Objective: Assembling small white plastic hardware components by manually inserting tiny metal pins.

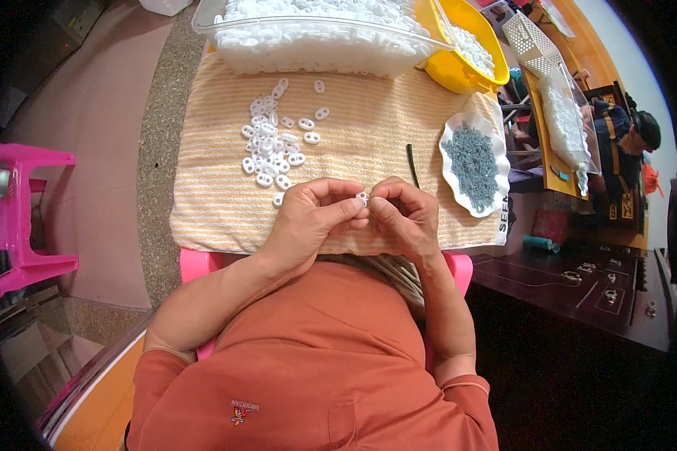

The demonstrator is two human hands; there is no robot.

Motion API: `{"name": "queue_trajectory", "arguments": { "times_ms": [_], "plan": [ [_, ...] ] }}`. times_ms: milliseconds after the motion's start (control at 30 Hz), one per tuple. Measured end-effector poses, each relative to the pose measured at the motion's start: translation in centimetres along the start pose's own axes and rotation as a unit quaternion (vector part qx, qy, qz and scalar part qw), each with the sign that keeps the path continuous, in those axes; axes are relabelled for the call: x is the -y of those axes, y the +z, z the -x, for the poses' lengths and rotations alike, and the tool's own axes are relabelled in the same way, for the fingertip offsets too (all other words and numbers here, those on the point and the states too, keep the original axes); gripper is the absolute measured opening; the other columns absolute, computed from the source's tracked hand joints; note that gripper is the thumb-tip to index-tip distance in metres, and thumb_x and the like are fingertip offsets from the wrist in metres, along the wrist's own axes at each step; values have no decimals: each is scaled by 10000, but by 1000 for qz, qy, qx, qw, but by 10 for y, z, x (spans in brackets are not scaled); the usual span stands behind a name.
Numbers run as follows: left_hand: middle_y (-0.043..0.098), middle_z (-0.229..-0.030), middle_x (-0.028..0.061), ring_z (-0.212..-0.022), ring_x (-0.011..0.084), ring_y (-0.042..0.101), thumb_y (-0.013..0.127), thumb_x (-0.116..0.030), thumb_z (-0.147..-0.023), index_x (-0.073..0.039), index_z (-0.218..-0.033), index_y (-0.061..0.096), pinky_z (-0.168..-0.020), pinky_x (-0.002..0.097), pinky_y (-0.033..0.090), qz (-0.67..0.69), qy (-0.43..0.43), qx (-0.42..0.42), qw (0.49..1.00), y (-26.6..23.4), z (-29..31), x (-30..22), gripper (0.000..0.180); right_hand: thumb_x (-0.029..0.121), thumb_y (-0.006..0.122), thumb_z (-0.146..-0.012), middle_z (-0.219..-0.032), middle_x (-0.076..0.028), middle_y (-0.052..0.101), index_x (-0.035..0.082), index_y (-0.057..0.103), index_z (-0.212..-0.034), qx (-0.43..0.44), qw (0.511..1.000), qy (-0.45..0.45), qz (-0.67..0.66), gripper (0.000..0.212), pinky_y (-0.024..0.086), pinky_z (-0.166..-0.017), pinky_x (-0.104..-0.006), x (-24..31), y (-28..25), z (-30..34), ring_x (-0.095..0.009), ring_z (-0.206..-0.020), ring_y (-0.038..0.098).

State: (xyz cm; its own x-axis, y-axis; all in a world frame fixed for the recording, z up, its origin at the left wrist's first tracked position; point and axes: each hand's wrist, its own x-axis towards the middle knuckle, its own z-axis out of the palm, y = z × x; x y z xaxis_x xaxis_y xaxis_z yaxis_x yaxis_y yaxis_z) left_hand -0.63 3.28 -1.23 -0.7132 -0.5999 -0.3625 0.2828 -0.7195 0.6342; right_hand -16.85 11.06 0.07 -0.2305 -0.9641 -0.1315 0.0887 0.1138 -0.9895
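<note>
White piece (362, 197), between both hands (308, 216) (409, 216), above towel (214, 169)

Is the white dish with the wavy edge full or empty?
Well filled: small grey-blue pieces cover most of the white dish, leaving mainly its rim bare.

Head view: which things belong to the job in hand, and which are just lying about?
Likely the job's:
held white piece, at the fingertips of left hand and right hand
loose white pieces
clear bin
yellow basin
gray bits

Apparently lying about:
pink stool
perforated white basket
black strip, purpose unclear
</note>
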Motion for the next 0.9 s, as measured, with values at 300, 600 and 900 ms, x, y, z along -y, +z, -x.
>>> {"name": "queue_trajectory", "arguments": {
  "times_ms": [300, 600, 900],
  "plan": [
    [668, -923, 91, -789, 120, 657, 625, -28, -881, 34, -1071, 609, -734, 231, 554, -16, 10, -1, 1000, 0, 1, 1, 200, 23, 610, -901, -898, -41, 599, -33, 618, -922, 7, 1000, -12, 11, 60, 418, -568, -172, -4, -2, 0, -43, -673, 529],
    [669, -926, 90, -795, 125, 661, 632, -35, -882, 31, -1069, 615, -735, 235, 554, -36, 18, -10, 999, 1, 1, 2, 199, 38, 595, -917, -853, -22, 593, -23, 606, -900, 16, 998, -31, 53, 65, 420, -569, -179, -7, -1, -1, -38, -655, 521],
    [672, -912, 93, -788, 129, 663, 637, -21, -876, 35, -1049, 614, -739, 237, 555, -54, 35, -20, 998, 1, 0, 8, 183, 51, 569, -904, -760, -1, 581, -15, 592, -852, 2, 996, -8, 91, 88, 426, -617, -206, -4, 3, 0, -52, -702, 518]
  ]
}}
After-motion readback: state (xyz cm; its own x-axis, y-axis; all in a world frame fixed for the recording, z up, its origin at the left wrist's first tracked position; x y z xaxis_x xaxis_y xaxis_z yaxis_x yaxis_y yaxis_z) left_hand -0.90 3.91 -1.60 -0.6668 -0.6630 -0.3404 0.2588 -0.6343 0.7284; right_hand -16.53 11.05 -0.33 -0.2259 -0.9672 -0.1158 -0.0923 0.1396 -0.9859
